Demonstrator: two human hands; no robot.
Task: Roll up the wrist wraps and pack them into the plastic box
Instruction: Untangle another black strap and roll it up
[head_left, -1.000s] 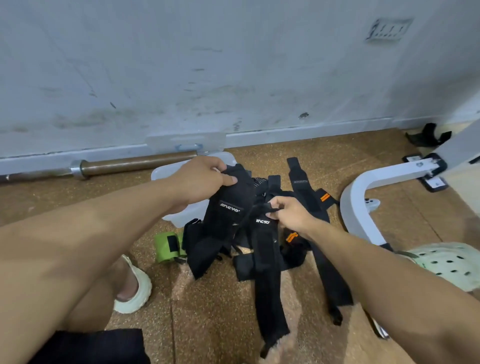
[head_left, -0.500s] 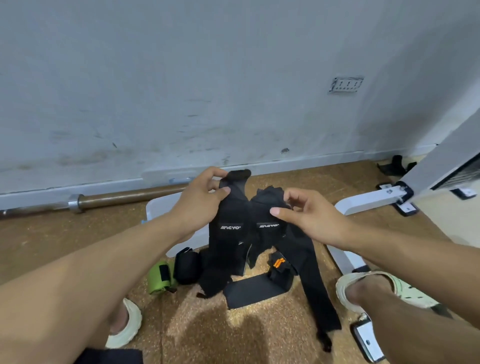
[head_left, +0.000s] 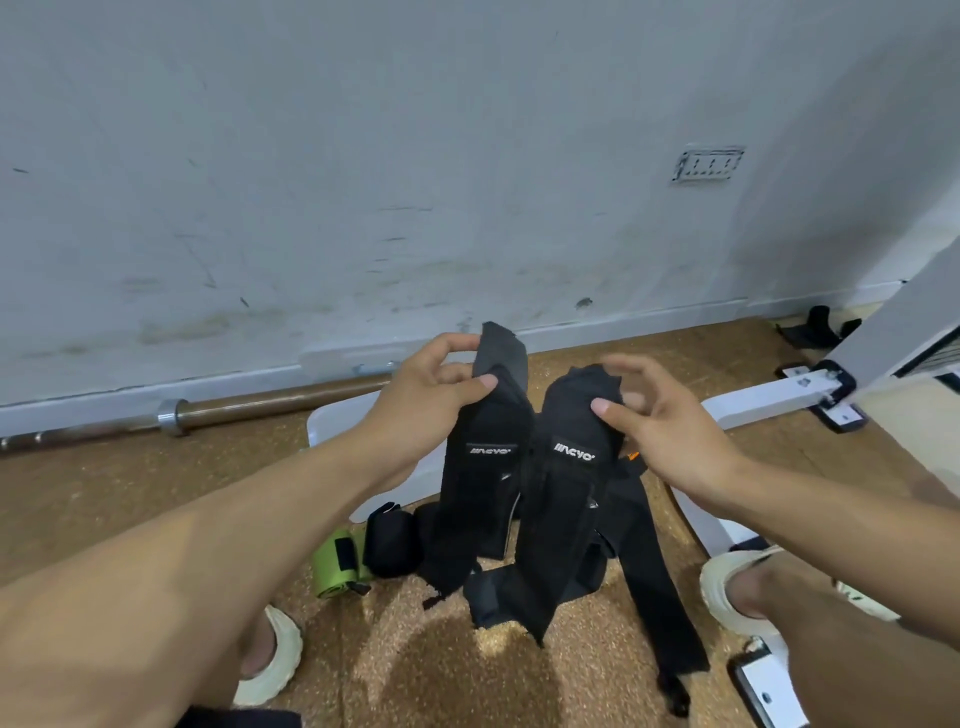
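Left hand fingers pinch top of one black wrist wrap; right hand fingers pinch second wrap. Plastic box on floor behind fingers.

I am seeing my left hand pinching one black fabric wrist wrap, my right hand pinching another black wrist wrap just beside it. Below the left hand a rolled black wrap is lying, a rolled green wrap touching its left; the translucent plastic box is sitting behind them.
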